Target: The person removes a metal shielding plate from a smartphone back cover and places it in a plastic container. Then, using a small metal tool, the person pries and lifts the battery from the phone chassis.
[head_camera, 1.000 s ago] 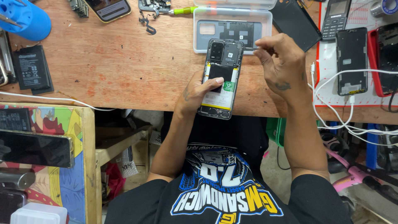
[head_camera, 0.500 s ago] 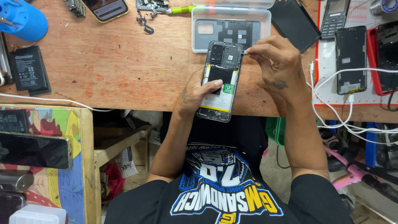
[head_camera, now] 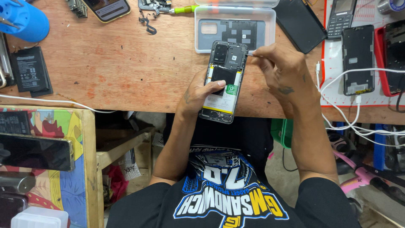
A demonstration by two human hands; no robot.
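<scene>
I see the opened phone [head_camera: 223, 82] lying back-side up at the near edge of the desk [head_camera: 126, 71], its lower end reaching just over that edge. My left hand [head_camera: 201, 95] is closed on the phone's left side, thumb pressed across the battery (the thumb tip sits beside the green sticker). My right hand [head_camera: 283, 71] is pinched shut on a thin metal tool [head_camera: 249, 54], whose tip touches the phone's upper right edge near the camera block. Just beyond the phone stands a clear plastic tray [head_camera: 270, 25] holding a grey back cover [head_camera: 232, 33]. A loose black battery [head_camera: 30, 69] lies toward the left edge. A white cable [head_camera: 341, 80] loops over the red-bordered mat [head_camera: 337, 55] at the right, across a dark phone [head_camera: 357, 59] lying there.
</scene>
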